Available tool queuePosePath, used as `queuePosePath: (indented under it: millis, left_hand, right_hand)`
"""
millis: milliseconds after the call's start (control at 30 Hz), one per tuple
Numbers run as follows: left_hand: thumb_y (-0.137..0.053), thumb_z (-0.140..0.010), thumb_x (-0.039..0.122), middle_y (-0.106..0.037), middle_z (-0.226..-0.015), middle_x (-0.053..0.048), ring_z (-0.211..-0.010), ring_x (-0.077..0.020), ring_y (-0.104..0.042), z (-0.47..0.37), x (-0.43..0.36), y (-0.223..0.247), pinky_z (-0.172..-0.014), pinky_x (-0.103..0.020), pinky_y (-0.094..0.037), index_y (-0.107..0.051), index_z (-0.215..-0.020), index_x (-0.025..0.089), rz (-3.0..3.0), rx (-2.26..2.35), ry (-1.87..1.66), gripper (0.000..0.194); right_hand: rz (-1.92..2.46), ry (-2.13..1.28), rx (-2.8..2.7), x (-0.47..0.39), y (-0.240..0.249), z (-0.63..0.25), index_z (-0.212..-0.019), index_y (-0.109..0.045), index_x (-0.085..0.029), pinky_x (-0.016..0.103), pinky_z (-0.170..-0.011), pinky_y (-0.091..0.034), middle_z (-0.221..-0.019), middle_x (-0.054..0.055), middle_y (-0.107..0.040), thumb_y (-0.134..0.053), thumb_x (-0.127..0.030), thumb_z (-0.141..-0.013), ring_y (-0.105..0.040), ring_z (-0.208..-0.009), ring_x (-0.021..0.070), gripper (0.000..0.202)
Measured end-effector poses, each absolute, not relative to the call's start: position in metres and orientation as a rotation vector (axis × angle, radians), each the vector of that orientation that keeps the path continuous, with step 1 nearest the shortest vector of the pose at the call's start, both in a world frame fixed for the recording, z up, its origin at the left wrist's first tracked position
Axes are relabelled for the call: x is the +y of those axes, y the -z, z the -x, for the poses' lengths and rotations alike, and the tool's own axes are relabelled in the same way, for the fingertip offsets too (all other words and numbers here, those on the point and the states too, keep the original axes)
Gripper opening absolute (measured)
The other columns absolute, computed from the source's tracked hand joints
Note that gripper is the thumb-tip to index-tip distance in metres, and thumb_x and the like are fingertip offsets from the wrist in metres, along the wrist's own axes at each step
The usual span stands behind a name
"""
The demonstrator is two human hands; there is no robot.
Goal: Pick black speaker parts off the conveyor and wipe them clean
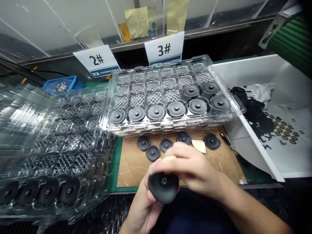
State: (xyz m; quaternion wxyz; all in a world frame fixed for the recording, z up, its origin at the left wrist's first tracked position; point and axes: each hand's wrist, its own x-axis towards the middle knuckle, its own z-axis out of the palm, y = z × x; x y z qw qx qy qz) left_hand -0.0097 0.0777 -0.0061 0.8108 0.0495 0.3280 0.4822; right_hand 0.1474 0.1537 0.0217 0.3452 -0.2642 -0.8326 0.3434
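Note:
A black rounded disc with a small metal hub is gripped by my left hand, low in the centre. My right hand lies over the disc's upper edge with its fingers bent together; something pale shows at its fingertips, too blurred to make out. Several similar discs rest on the brown cardboard just beyond my hands. Behind them, a clear plastic tray holds black discs in its front row and at its right side.
More clear trays, some with discs, are stacked at the left. A white bin at the right holds black scraps and oval stickers. A blue basket sits at the back left. Paper signs hang behind the tray. A pale piece lies on the cardboard.

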Motion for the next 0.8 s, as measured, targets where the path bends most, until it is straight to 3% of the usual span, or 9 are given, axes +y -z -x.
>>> queuePosePath:
  millis: [167,300,500,600,700,800]
  left_hand:
    - [-0.070,-0.066,0.034,-0.060,-0.123,-0.002,-0.107,-0.0258,-0.058,0.026,0.077,0.012,-0.085,-0.030,-0.049,-0.059,-0.111,0.035,-0.052,0.544,-1.025,0.046]
    - [-0.069,-0.068,0.031,-0.063,-0.119,0.001,-0.109,-0.0260,-0.057,0.031,0.078,0.018,-0.086,-0.031,-0.049,-0.060,-0.110,0.035,-0.008,0.512,-0.993,0.043]
    - [-0.072,-0.063,0.034,-0.058,-0.124,-0.002,-0.111,-0.0274,-0.055,0.026,0.082,0.015,-0.091,-0.034,-0.045,-0.058,-0.112,0.036,-0.037,0.602,-0.960,0.051]
    - [-0.074,-0.061,0.034,-0.058,-0.124,-0.002,-0.113,-0.0250,-0.053,0.021,0.082,0.010,-0.096,-0.034,-0.040,-0.058,-0.114,0.033,-0.091,0.683,-0.981,0.055]
    - [-0.075,-0.061,0.031,-0.065,-0.114,-0.001,-0.108,-0.0191,-0.056,0.022,0.080,0.006,-0.097,-0.027,-0.039,-0.061,-0.109,0.031,-0.092,0.797,-1.017,0.050]
    - [-0.073,-0.064,0.026,-0.067,-0.109,0.000,-0.100,-0.0193,-0.061,0.027,0.081,0.006,-0.092,-0.029,-0.044,-0.062,-0.106,0.031,-0.114,0.901,-1.096,0.045]
  right_hand:
    - [1.338,-1.150,-1.812,0.135,0.017,-0.164,-0.106,-0.061,-0.023,0.028,-0.075,-0.047,-0.096,0.005,-0.065,-0.045,-0.024,-0.090,-0.059,-0.085,0.0159,0.023]
    - [1.460,-1.447,-1.772,0.099,0.051,-0.167,-0.102,-0.065,-0.021,0.033,-0.078,-0.051,-0.098,0.006,-0.067,-0.045,-0.029,-0.090,-0.062,-0.091,0.0203,0.026]
    - [1.581,-1.262,-1.638,0.107,0.031,-0.168,-0.106,-0.065,-0.020,0.033,-0.075,-0.054,-0.103,0.007,-0.067,-0.051,-0.030,-0.086,-0.063,-0.094,0.0225,0.026]
    - [1.445,-1.037,-1.564,0.123,-0.007,-0.152,-0.110,-0.061,-0.022,0.028,-0.076,-0.052,-0.106,0.005,-0.066,-0.051,-0.025,-0.086,-0.061,-0.095,0.0190,0.026]
    - [1.076,-0.883,-1.777,0.124,-0.033,-0.128,-0.109,-0.059,-0.017,0.028,-0.075,-0.050,-0.097,0.005,-0.067,-0.049,-0.015,-0.085,-0.061,-0.084,0.0162,0.027]
    - [0.843,-0.935,-2.006,0.119,-0.038,-0.112,-0.104,-0.060,-0.013,0.028,-0.073,-0.049,-0.086,0.005,-0.067,-0.047,-0.011,-0.084,-0.060,-0.075,0.0149,0.024]
